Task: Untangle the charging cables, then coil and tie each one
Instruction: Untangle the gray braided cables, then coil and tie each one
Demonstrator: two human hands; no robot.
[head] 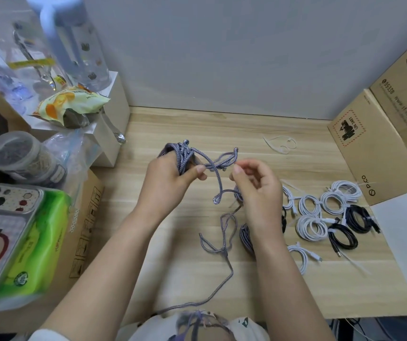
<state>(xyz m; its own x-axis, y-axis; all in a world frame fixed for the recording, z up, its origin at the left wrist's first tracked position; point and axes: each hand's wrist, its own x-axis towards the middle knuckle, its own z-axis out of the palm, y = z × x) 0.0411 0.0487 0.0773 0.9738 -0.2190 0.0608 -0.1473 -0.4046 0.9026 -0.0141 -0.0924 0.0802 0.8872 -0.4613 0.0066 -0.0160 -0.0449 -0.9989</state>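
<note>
holding the grey cable (218, 193) above the tabletop (172, 134), your left hand (170, 178) grips its coiled part. your right hand (254, 183), just right of it, pinches a loop; the loose length runs down toward you, so feed from there.

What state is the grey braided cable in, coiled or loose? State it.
Partly coiled: the left hand grips a bundle of the grey braided cable, while its loose rest trails down the table.

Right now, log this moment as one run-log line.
left hand: grips coiled grey braided cable | right hand: pinches its loose strand | finished coils: tied, on desk, right
</note>
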